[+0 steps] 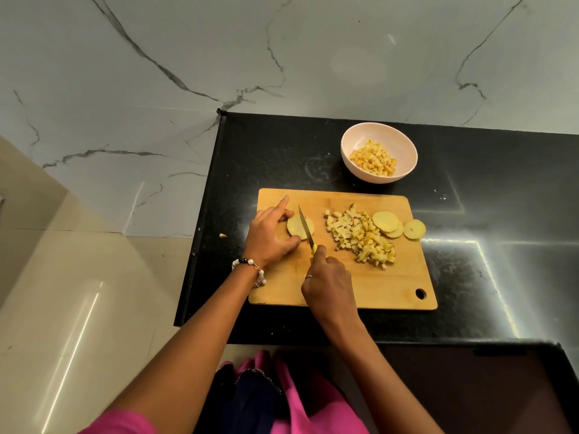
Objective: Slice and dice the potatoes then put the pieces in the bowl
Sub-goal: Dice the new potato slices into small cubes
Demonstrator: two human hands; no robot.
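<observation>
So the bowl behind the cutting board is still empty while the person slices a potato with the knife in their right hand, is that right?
Not quite. The head view shows the bowl already holds diced potato pieces. The rest stands: it sits behind the cutting board, and the right hand holds the knife on the potato.

One cutting board point(391, 289), one bowl point(354, 148), one knife point(305, 227). Three loose potato slices point(384, 221) lie at the right, and one more potato piece point(296, 228) at the left. Two heaps of diced potato point(360, 238).
</observation>
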